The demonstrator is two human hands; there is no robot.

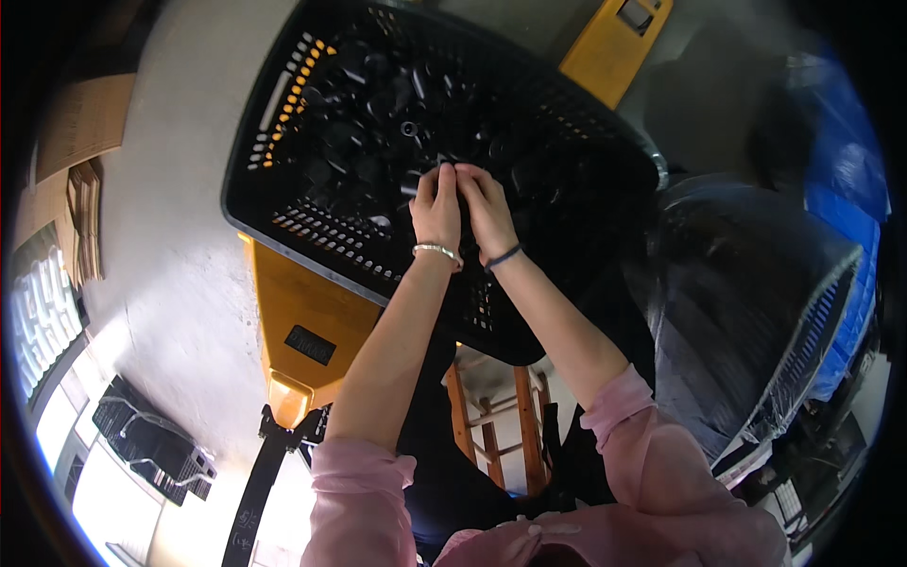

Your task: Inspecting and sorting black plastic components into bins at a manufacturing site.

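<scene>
My left hand (436, 209) and my right hand (488, 212) come together over a big black plastic basket (326, 250) with slotted walls. Both hands are closed, their fingertips meeting in a pinch. What they hold, if anything, is too small and too hidden to name. Beneath and beyond the fingers lie many small black parts (364, 137), some with a shine, in a loose heap. One of them, a small round ring-shaped part (408, 128), shows just past my fingertips.
The basket rests over a yellow pallet truck (274, 321) with a black handle (255, 496). Below stands a wooden stool (522, 416). At right is a plastic-wrapped dark crate (756, 312) beside blue sheeting (841, 189). Flattened cardboard (99, 118) and another black basket (151, 439) are at left.
</scene>
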